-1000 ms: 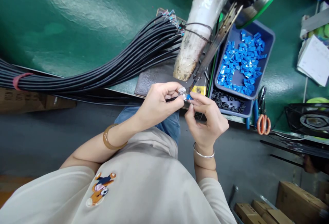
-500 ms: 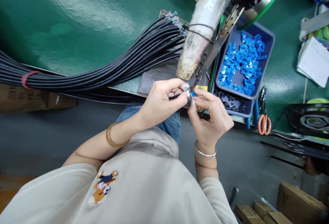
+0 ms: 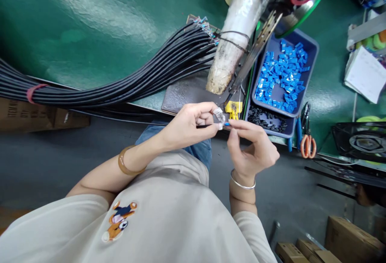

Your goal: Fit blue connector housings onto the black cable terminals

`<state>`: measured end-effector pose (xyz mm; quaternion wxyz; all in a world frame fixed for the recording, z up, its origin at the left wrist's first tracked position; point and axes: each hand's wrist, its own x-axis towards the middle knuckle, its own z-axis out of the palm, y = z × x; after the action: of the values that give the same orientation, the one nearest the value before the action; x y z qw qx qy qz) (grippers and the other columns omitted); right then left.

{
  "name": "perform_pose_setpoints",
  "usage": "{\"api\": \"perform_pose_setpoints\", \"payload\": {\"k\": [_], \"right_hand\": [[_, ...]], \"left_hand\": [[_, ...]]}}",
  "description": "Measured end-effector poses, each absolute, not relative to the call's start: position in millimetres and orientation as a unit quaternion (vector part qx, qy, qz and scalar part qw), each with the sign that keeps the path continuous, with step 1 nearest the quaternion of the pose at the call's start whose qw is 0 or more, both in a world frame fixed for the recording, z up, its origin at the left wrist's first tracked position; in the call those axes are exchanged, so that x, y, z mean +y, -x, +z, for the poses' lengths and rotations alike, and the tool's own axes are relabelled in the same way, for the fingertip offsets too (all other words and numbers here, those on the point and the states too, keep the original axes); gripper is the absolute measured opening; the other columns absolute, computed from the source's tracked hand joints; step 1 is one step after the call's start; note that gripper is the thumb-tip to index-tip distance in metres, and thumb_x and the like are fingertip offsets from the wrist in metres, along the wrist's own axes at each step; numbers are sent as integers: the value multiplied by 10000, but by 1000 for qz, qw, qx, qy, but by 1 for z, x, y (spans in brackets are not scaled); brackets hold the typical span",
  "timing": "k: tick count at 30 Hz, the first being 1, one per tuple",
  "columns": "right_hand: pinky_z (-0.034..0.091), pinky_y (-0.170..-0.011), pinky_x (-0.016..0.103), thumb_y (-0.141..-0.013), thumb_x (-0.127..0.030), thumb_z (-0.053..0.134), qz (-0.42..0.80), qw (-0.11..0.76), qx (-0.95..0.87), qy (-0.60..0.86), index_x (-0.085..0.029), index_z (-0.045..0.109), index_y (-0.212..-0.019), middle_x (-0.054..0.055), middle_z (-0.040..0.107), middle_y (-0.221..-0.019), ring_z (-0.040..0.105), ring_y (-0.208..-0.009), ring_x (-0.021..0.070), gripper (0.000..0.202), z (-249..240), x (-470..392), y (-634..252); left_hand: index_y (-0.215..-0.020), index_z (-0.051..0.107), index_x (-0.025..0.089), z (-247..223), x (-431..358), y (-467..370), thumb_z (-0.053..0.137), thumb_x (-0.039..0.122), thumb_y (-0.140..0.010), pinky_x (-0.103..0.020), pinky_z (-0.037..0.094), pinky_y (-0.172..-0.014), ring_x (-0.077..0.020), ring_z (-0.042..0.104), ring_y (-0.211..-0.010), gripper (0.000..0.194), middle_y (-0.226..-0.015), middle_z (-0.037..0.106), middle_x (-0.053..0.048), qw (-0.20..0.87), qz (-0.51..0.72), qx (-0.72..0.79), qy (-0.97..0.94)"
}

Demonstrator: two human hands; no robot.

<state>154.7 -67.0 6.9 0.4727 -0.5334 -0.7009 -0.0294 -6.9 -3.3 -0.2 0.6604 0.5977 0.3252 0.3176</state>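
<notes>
Blue connector [image 3: 227, 124] is being positioned between the fingertips of the two hands, near the edge of the green bench [image 3: 105, 50], most of its body being hidden. A black cable [image 3: 204, 126] is being pinched by the nearly closed, white-wrapped fingers of the left hand [image 3: 189, 124], its length being largely covered; the right hand [image 3: 255, 144] is being held with thumb and forefinger almost together at the connector, though whether it is being gripped cannot be told.
</notes>
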Motion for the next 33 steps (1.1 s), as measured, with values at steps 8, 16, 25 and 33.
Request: {"api": "perform_pose_setpoints", "payload": {"k": [8,16,25,33], "right_hand": [[535,-462,277,-824,-152,665,-9,593,-583,556,-230,599,-818,-45,687,-646,651,-489,134,102,16,-80,-170],[489,-423,266,-818,-148,673,16,605,-577,549,-221,621,-827,-23,715,-707,649,-493,137,89,23,-87,-160],[443,-449,206,-812,-120,669,8,517,-624,586,-217,625,-833,-21,742,-850,651,-615,89,109,10,-77,-148],[568,-622,235,-854,-124,632,23,479,-685,548,-214,612,-905,-8,746,-881,731,-775,131,106,8,-73,-148]], "left_hand": [[-623,672,193,12,18,23,580,35,-734,-227,359,-492,-90,475,-471,213,-559,634,15,584,30,2,-811],[-705,572,170,40,-32,23,547,-57,-688,-294,312,-470,-151,559,-525,228,-646,629,-21,277,132,96,-947],[-765,604,138,-9,-21,22,731,244,-772,-161,379,-436,-43,494,-457,165,-601,626,26,688,322,374,-532],[-676,653,122,-5,-19,21,676,308,-845,-192,420,-502,-83,542,-501,252,-557,643,-11,636,300,334,-628]]}}
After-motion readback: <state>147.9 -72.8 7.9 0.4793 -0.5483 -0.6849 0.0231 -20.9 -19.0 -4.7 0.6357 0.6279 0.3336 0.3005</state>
